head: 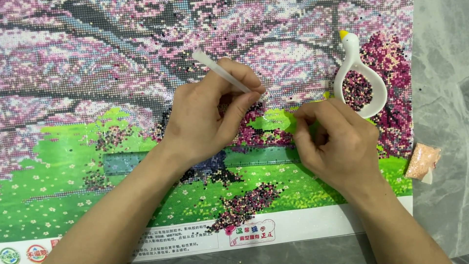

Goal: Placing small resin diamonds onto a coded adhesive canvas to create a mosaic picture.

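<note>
A diamond-painting canvas (97, 73) with pink blossom trees and green grass covers the table. My left hand (207, 117) grips a white applicator pen (215, 68) between thumb and fingers, tip near the canvas middle. My right hand (337, 142) rests beside it, fingers curled and pinched on the canvas; whether it holds anything is hidden. A white swan-shaped tray (352, 58) with pink and dark beads lies on the canvas just above my right hand.
A clear ruler (122, 162) lies across the green area under my hands. A small bag of pale pink beads (422, 161) sits on the grey marble table (439, 98) at the right. The canvas's white printed border (312, 226) runs along the bottom.
</note>
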